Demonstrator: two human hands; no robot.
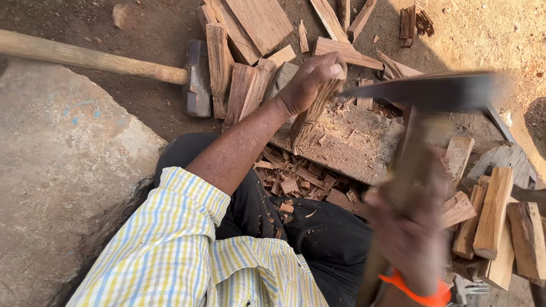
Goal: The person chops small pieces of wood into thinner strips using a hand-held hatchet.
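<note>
My left hand (310, 82) grips the top of a short stick of wood (310, 116) and holds it upright on a flat wooden block (352, 145). My right hand (409, 239), blurred with motion, is shut on the wooden handle of a hatchet (415, 165). The hatchet's dark metal blade (421, 91) lies level just right of my left hand, close to the top of the stick. An orange band (418, 293) sits at my right wrist.
A sledgehammer (196, 77) with a long wooden handle lies at upper left beside a large grey stone (62, 170). Split boards (250, 34) lie beyond the block. Cut wood pieces (495, 222) are piled at right. Chips (296, 179) litter the dirt by my knees.
</note>
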